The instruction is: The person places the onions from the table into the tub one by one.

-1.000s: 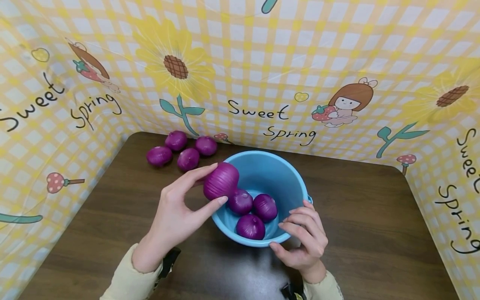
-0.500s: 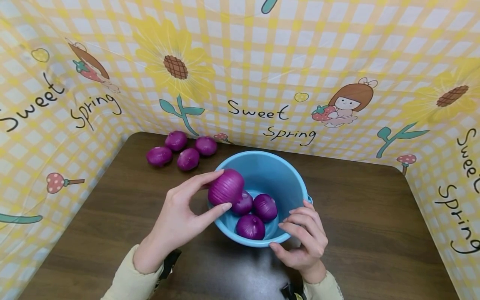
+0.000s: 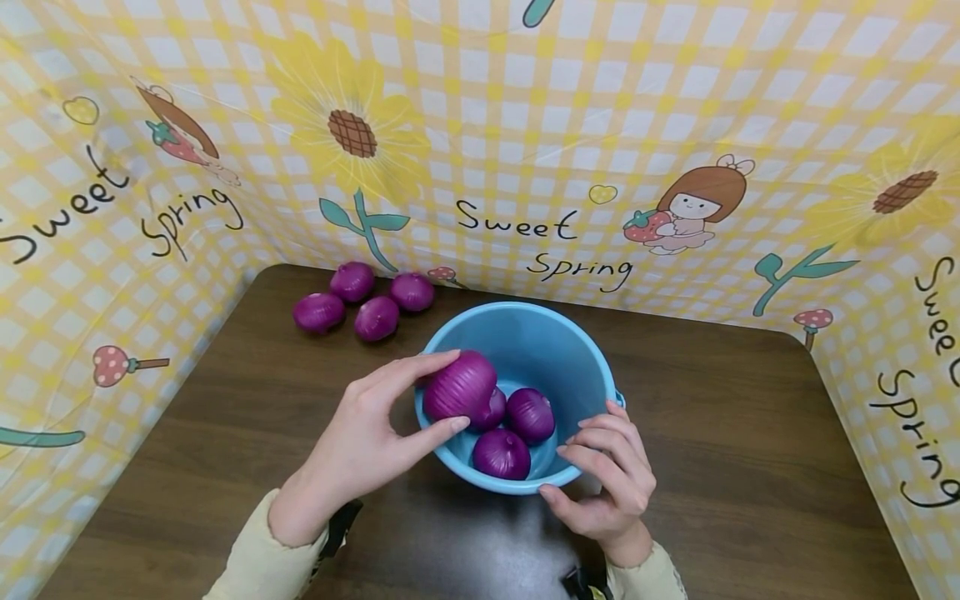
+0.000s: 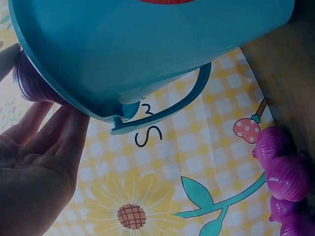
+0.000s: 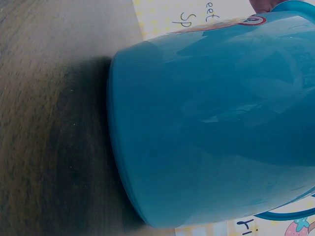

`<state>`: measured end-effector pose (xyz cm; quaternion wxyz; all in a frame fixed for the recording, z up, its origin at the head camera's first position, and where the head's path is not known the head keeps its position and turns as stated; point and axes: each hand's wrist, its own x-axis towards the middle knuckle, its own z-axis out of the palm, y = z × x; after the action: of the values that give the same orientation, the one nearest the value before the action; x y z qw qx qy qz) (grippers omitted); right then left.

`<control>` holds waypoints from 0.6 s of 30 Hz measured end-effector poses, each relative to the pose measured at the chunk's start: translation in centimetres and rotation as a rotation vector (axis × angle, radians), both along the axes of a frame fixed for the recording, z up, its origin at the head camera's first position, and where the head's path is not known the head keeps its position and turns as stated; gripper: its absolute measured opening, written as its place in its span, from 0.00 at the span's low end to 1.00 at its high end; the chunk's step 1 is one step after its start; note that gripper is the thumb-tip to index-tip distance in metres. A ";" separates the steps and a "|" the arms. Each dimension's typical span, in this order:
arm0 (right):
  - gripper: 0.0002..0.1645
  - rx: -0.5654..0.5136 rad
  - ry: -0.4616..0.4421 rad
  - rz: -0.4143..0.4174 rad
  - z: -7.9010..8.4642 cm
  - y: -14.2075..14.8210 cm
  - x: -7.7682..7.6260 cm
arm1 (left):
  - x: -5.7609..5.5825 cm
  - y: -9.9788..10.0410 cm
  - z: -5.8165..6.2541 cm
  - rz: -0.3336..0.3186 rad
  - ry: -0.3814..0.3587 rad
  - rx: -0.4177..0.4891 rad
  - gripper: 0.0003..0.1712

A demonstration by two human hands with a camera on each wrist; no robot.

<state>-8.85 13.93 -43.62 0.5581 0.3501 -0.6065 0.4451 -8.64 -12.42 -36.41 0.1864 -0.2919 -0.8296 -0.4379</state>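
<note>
In the head view my left hand holds a purple onion between thumb and fingers, over the left side of a light blue bucket. Three more onions lie at the bottom of the bucket, among them a right one and a front one; the held onion partly covers the third. My right hand grips the bucket's rim at the front right, thumb in front. The left wrist view catches the held onion above the rim, partly hidden by the bucket wall.
Several purple onions sit together on the dark wooden table, back left of the bucket. A yellow checked cloth with printed flowers and lettering stands around the table. The bucket's handle hangs down on one side.
My left hand has carried the onion right and slightly toward me, from the bucket's left rim to inside its opening. The right hand and bucket have stayed put.
</note>
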 end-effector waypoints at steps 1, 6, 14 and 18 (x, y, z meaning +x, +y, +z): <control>0.29 -0.001 0.001 0.001 -0.1 0.0 0.0 | 0.0 0.0 0.0 0.001 -0.001 -0.003 0.37; 0.29 -0.003 0.004 0.004 -0.4 0.2 -0.2 | 0.0 0.0 -0.1 0.002 -0.010 -0.016 0.37; 0.28 -0.012 0.022 0.006 -0.2 0.0 -0.2 | -0.1 -0.1 -0.1 0.019 -0.003 0.003 0.35; 0.28 -0.012 0.023 0.007 -0.2 0.0 -0.2 | -0.3 -0.2 0.0 0.027 0.029 0.029 0.33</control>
<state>-9.07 13.90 -43.78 0.5655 0.3540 -0.5961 0.4467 -8.94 -12.58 -36.45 0.2086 -0.2840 -0.8243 -0.4431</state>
